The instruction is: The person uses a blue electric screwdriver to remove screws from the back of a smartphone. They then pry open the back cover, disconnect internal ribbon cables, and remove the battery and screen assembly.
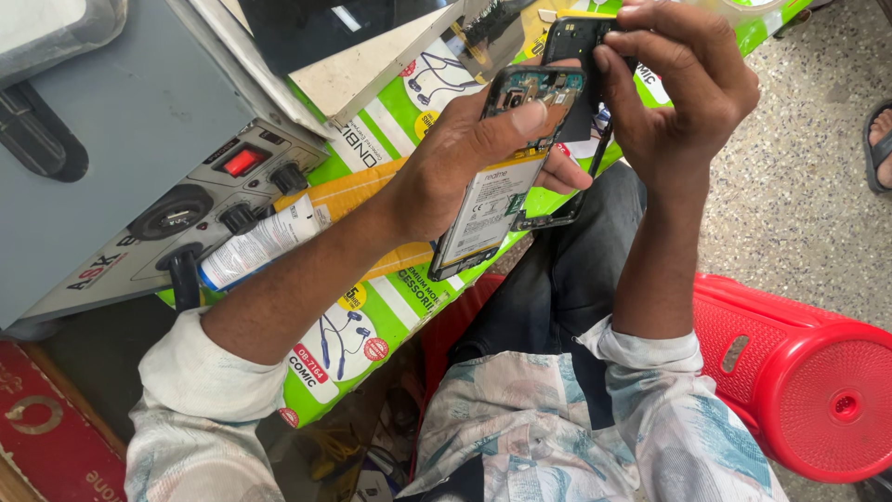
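Fingers [520,121] of the left hand [465,158] are wrapping around an opened phone [497,186], the thumb pressing across its exposed circuit board while the others are curling behind it. That phone is tilting back-side up, its white battery [488,204] showing, above the person's lap and the edge of a green printed poster [372,316]. Right hand [683,88] fingers are pinching together on a black back cover piece [571,42] just above the phone's top end, touching it there. A white spray can [255,244] is lying beside a grey power unit [139,139] with a red switch. 1 red plastic stool [808,372] is standing at the right.
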`<state>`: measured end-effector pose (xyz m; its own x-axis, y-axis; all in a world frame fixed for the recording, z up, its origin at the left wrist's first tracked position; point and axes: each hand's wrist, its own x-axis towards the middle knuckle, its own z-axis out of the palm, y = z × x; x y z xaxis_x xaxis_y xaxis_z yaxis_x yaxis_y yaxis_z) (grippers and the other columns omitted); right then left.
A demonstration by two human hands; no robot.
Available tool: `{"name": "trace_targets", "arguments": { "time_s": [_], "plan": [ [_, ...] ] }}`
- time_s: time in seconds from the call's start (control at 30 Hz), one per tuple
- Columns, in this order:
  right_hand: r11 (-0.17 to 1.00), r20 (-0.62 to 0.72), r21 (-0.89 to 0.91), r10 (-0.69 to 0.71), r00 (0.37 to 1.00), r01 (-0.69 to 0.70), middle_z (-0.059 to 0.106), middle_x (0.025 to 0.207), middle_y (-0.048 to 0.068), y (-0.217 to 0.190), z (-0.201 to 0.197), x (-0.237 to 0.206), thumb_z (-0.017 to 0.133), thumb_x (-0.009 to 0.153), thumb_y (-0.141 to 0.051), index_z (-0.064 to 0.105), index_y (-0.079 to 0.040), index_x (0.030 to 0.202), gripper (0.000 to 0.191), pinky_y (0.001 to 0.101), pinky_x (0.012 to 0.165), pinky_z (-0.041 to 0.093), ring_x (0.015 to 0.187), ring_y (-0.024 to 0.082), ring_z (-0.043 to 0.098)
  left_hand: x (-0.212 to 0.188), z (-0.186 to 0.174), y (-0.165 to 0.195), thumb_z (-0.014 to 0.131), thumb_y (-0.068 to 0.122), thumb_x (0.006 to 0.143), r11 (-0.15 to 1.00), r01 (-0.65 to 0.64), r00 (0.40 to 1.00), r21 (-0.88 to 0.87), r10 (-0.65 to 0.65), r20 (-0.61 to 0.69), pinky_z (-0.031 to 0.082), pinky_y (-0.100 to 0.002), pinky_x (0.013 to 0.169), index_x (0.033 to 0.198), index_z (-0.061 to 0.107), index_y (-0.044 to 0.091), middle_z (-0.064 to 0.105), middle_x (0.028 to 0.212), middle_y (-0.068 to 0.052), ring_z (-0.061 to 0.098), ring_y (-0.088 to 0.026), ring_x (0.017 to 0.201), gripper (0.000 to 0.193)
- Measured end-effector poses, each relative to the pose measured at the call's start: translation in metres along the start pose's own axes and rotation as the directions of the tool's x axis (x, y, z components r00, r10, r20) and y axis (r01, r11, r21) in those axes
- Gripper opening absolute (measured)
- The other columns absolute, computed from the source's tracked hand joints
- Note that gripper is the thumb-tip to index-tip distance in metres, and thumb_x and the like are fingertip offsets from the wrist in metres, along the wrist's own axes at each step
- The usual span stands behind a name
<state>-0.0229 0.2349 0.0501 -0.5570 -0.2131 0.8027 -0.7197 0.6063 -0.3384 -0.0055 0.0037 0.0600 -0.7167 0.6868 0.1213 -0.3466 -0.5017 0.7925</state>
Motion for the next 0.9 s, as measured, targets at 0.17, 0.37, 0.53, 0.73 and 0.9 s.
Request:
{"name": "trace_targets", "arguments": {
  "time_s": [0.17, 0.37, 0.53, 0.73, 0.9],
  "plan": [
    [1.000, 0.037, -0.019, 0.018, 0.999, -0.017, 0.066, 0.119, 0.011, -0.004, -0.002, 0.000, 0.080, 0.099, 0.012, 0.065, 0.001, 0.110, 0.022, 0.0353, 0.093, 0.060, 0.113, 0.026, 0.073, 0.000, -0.002, -0.002, 0.053, 0.036, 0.114, 0.998, -0.016, 1.000, 0.057, 0.014, 0.026, 0.062, -0.042, 0.101, 0.147, 0.041, -0.007, 0.058, 0.121, -0.015, 0.073, -0.028, 0.111, 0.055],
    [0.994, 0.054, -0.096, 0.049, 0.997, -0.043, 0.066, 0.114, 0.012, 0.000, 0.003, -0.003, 0.080, 0.102, 0.007, 0.060, 0.002, 0.105, 0.020, 0.0353, 0.086, 0.059, 0.103, 0.024, 0.073, -0.001, 0.001, -0.002, 0.055, 0.036, 0.112, 0.997, 0.013, 1.000, 0.076, -0.014, 0.008, 0.061, -0.040, 0.100, 0.164, 0.027, -0.006, 0.053, 0.123, -0.013, 0.073, -0.029, 0.110, 0.072],
    [0.999, 0.053, -0.010, 0.052, 0.997, -0.051, 0.061, 0.119, 0.013, 0.005, 0.014, -0.008, 0.072, 0.114, 0.001, 0.055, 0.001, 0.110, 0.017, 0.0325, 0.091, 0.064, 0.113, 0.026, 0.075, 0.000, 0.004, 0.000, 0.055, 0.036, 0.111, 0.997, 0.044, 0.999, 0.057, -0.045, 0.007, 0.060, -0.041, 0.102, 0.165, 0.023, -0.007, 0.053, 0.126, -0.013, 0.073, -0.029, 0.111, 0.076],
    [0.995, 0.046, 0.028, 0.092, 0.995, -0.093, 0.057, 0.122, 0.015, 0.005, 0.021, -0.012, 0.066, 0.116, 0.000, 0.053, 0.004, 0.112, 0.013, 0.0333, 0.094, 0.065, 0.118, 0.027, 0.075, 0.000, 0.005, 0.000, 0.054, 0.040, 0.112, 0.989, 0.031, 0.999, 0.145, -0.036, 0.030, 0.061, -0.040, 0.101, 0.167, 0.021, -0.006, 0.054, 0.129, -0.016, 0.075, -0.027, 0.106, 0.079],
    [0.988, 0.035, 0.084, 0.124, 0.992, -0.126, 0.056, 0.122, 0.015, 0.006, 0.025, -0.014, 0.064, 0.116, -0.003, 0.053, 0.005, 0.112, 0.014, 0.0323, 0.091, 0.065, 0.118, 0.028, 0.074, 0.001, 0.004, 0.000, 0.054, 0.040, 0.112, 0.983, 0.027, 0.998, 0.181, -0.036, 0.046, 0.062, -0.039, 0.099, 0.166, 0.020, -0.007, 0.055, 0.137, -0.019, 0.075, -0.027, 0.110, 0.079]
  ]
}}
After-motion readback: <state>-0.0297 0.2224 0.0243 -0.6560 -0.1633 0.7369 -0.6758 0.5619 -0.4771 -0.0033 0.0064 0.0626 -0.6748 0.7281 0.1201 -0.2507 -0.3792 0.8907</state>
